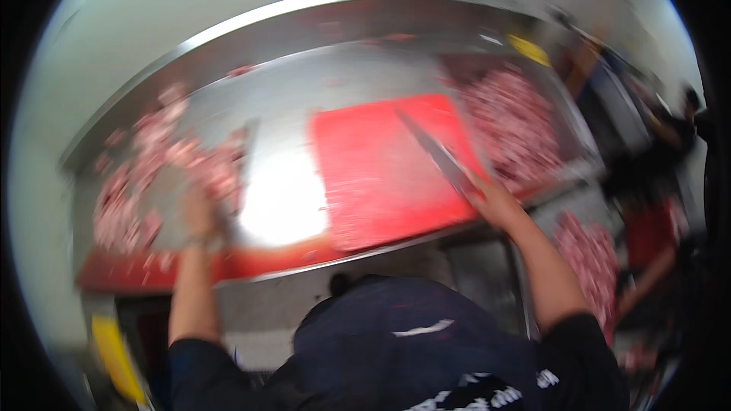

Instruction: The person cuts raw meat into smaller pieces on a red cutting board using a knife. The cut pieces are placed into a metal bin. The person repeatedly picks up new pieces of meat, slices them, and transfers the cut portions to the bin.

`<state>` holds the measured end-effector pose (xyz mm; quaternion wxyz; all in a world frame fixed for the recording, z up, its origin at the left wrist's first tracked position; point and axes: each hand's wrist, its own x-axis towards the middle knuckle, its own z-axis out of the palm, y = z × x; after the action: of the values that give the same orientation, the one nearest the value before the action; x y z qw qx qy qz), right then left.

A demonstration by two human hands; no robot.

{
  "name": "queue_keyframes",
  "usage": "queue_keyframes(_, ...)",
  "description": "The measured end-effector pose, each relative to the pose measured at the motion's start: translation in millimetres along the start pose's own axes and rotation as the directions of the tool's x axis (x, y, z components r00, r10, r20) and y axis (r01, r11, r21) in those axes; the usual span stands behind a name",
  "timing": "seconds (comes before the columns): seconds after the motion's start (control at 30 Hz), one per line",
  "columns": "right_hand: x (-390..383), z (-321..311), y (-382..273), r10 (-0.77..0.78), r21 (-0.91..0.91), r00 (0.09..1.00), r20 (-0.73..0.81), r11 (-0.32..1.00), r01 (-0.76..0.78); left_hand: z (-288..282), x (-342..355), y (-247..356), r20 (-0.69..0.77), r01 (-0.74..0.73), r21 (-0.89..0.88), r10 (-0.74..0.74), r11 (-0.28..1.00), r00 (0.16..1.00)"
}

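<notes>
My right hand [491, 202] is wrapped round the handle of a long-bladed knife [434, 151]. The blade points up and to the left, over the right part of a red cutting board [373, 198]. Well to the left of the board, my left hand [199, 213] reaches in among raw meat pieces [122, 202] scattered on the metal table. Motion smears its fingers, so whether it grips a piece of meat is unclear. More cut meat [512, 122] lies heaped just right of the board.
A raised metal rim [304, 6] curves along the back of the steel table [282, 137]. Behind the right-hand heap sits a yellow item [528, 50]. Another meat pile [588, 259] is beyond my right forearm. Another person [670, 133], blurred, is at the far right.
</notes>
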<state>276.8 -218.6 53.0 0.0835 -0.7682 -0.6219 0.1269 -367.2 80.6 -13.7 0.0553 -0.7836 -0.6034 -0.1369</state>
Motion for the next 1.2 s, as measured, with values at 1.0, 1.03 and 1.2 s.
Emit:
queue_keyframes(1.0, -119, 20, 50, 0.443, 0.84, 0.878, 0.182, 0.394, -0.373, 4, 103, 5, 0.601, 0.58, -0.798, -0.144, -0.162, 0.786)
queue_keyframes(1.03, -127, 20, 51, 0.465, 0.837, 0.863, 0.199, 0.378, -0.396, -3, 97, 20, 0.335, 0.328, -0.918, 0.008, -0.225, 0.942)
queue_keyframes(1.2, -141, 7, 47, 0.502, 0.842, 0.833, 0.233, 0.325, -0.431, -46, 130, 129, 0.433, 0.45, -0.88, 0.136, -0.153, 0.891)
